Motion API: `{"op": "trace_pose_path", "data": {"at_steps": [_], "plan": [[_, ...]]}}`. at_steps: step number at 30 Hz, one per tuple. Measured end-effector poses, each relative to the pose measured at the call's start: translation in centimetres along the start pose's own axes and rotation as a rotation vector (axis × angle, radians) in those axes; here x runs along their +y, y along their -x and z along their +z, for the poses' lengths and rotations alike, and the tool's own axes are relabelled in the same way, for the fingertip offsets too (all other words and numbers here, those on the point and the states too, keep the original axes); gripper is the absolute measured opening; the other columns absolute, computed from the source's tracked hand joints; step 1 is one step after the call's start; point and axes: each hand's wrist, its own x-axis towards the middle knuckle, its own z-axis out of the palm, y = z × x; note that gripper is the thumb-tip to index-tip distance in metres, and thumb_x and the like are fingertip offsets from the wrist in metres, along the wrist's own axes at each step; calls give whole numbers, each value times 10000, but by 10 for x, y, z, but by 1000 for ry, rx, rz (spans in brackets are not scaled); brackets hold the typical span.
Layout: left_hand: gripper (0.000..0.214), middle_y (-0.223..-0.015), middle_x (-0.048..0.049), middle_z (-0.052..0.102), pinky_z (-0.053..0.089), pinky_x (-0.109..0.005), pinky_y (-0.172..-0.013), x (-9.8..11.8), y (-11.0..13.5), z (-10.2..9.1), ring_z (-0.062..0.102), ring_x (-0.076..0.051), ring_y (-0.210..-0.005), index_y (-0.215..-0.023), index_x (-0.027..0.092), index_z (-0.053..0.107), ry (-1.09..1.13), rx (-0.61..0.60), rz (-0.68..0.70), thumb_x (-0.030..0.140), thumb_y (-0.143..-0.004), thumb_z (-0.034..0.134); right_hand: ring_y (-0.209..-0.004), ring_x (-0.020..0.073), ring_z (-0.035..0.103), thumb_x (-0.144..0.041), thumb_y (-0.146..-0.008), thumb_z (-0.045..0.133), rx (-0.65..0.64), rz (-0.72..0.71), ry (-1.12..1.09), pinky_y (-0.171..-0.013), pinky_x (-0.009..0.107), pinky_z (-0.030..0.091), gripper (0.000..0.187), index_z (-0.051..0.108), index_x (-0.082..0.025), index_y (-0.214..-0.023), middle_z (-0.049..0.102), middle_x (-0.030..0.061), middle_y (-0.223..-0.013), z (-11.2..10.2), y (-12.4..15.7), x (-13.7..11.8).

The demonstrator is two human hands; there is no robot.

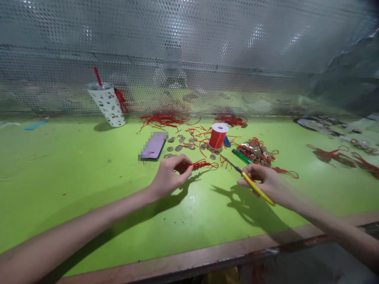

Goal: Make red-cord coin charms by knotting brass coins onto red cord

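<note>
My left hand [172, 175] pinches a knotted red cord [203, 165] between thumb and fingers, its loop pointing right. Part of the cord is hidden inside the hand. To the right, my right hand [263, 181] grips scissors [257, 188] with yellow handles, the dark blades pointing up and left, apart from the cord. Beyond the hands stands a spool of red cord [217, 138]. Loose coins [178, 148] and short red cord ends lie around it. A heap of coins tied with red cord [257, 152] sits just past my right hand, beside a green lighter [242, 156].
A phone [154, 146] lies left of the coins. A patterned tumbler [108, 105] with a red straw stands at the back left. Red cord piles [162, 120] line the perforated metal screen [207, 71]. More corded coins [331, 156] lie at right on the green table [124, 232].
</note>
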Motion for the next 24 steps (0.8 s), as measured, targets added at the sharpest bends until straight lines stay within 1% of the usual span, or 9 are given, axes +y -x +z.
{"op": "trace_pose_path", "data": {"at_steps": [2,4,6,9,12,15,17,20,24], "plan": [[69,-720,-23,719,542,-247,-597,0,-6,-3,659,-132,-621,-823,153,684,-10,12,10,150,-866,630,-555,123,467,-717,-783,698,-128,3,53,-500,260,411,552,496,-204,-759,472,-32,-674,12,-3,-9],[60,-736,-25,722,543,-248,-606,-1,-12,-8,660,-133,-631,-831,153,686,-29,30,23,165,-867,639,-563,127,455,-765,-869,549,-220,17,69,-512,267,408,575,453,-212,-746,446,-32,-670,19,-4,-18],[54,-759,-29,732,543,-247,-619,-2,-21,-13,664,-133,-646,-844,153,693,-43,59,34,178,-866,650,-605,139,473,-790,-929,393,-295,-18,60,-572,285,438,603,455,-210,-775,475,-15,-698,24,-6,-26],[49,-743,-21,726,523,-232,-601,-3,-31,-17,654,-127,-643,-830,153,695,-44,103,37,185,-854,667,-694,168,512,-794,-955,294,-386,-102,126,-675,319,468,636,497,-203,-841,539,19,-768,32,-10,-38],[48,-733,-12,721,508,-215,-583,0,-36,-16,643,-115,-631,-823,153,699,-8,107,13,179,-849,668,-744,185,526,-801,-954,269,-395,-136,185,-712,338,475,644,497,-204,-874,555,34,-812,40,-15,-48],[39,-729,-3,720,512,-208,-587,5,-35,-13,637,-106,-620,-822,156,698,11,97,-9,169,-845,670,-700,175,496,-812,-947,253,-366,-152,198,-669,334,467,654,484,-206,-863,526,20,-773,47,-22,-52],[32,-731,2,721,521,-209,-598,8,-33,-10,634,-102,-616,-820,159,694,13,86,-15,160,-843,671,-689,169,490,-819,-938,282,-343,-157,183,-661,334,467,650,475,-205,-845,525,18,-763,51,-27,-51],[27,-752,-2,730,530,-208,-605,10,-30,-7,640,-103,-627,-842,158,690,26,53,-17,152,-847,664,-666,155,500,-800,-938,357,-375,-158,88,-651,326,472,617,466,-204,-820,531,11,-748,56,-33,-48],[35,-778,-17,733,526,-209,-598,12,-28,-4,647,-109,-648,-847,147,680,30,1,0,140,-853,646,-606,135,500,-760,-940,436,-437,-136,-43,-583,294,464,573,465,-209,-787,521,-11,-691,63,-34,-47]]}}
